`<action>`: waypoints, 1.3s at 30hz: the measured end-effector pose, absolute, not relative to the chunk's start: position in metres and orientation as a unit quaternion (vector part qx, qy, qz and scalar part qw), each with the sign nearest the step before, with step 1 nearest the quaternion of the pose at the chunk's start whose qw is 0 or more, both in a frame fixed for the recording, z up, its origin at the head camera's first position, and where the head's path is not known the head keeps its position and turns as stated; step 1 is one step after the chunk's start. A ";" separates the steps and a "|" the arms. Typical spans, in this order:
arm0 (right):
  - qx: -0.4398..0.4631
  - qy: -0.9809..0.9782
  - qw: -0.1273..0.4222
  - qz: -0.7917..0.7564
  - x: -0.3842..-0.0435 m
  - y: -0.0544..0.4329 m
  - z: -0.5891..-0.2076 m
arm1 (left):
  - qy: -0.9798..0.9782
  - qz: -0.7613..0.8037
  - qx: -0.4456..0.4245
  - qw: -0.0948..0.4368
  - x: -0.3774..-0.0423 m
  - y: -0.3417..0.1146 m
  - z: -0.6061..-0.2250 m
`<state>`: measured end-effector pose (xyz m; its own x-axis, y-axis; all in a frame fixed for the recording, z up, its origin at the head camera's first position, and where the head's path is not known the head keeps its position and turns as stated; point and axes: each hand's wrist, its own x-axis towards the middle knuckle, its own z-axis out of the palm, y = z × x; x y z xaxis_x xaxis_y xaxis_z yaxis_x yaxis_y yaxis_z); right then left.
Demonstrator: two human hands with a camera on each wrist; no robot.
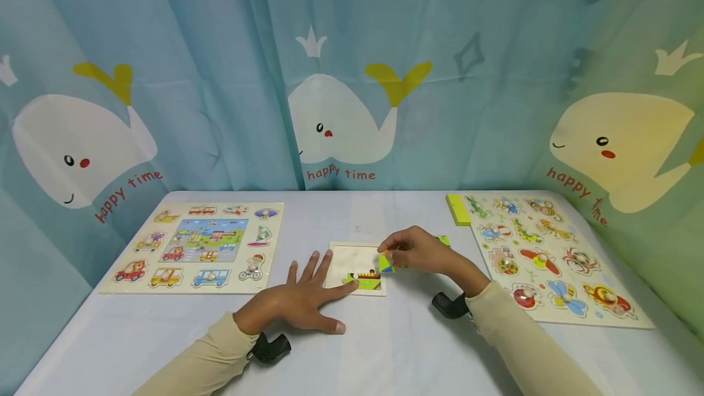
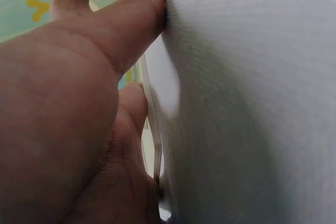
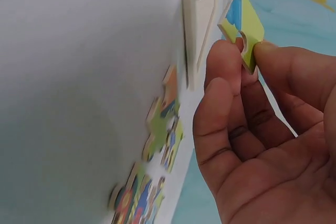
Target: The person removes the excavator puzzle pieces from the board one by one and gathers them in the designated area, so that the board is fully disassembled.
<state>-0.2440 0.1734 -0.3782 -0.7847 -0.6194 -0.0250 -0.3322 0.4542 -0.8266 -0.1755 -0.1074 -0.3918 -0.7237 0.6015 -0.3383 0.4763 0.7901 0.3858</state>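
Observation:
My right hand (image 1: 422,251) pinches a small green and blue jigsaw piece (image 1: 387,263) between thumb and fingers at the right side of a pale puzzle frame (image 1: 357,244). In the right wrist view the jigsaw piece (image 3: 252,24) is held tilted, its cut notch towards the fingertips. Joined pieces with a green and dark picture (image 1: 363,282) lie along the frame's lower edge. My left hand (image 1: 305,301) is spread at the frame's lower left, its index fingertip on those pieces and its thumb on the table. Loose jigsaw pieces (image 3: 158,124) lie beyond the frame, partly hidden by the right hand in the head view.
A vehicle peg puzzle board (image 1: 275,261) lies on the left of the white-covered table (image 1: 357,353). On the right are an insect peg puzzle board (image 1: 536,248) and a yellow-green block (image 1: 458,209) beside it. A blue whale-print curtain (image 1: 231,78) hangs behind.

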 end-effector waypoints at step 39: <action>-0.275 0.834 0.220 -0.425 -0.230 0.206 -0.379 | 0.918 0.140 0.296 0.225 -0.175 -0.108 -0.392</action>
<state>-0.2298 0.2056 -0.3786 -0.7512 -0.6464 -0.1334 -0.2724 0.4877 -0.8294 -0.1749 -0.1081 -0.3919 -0.7243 0.6055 -0.3297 0.4796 0.7860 0.3900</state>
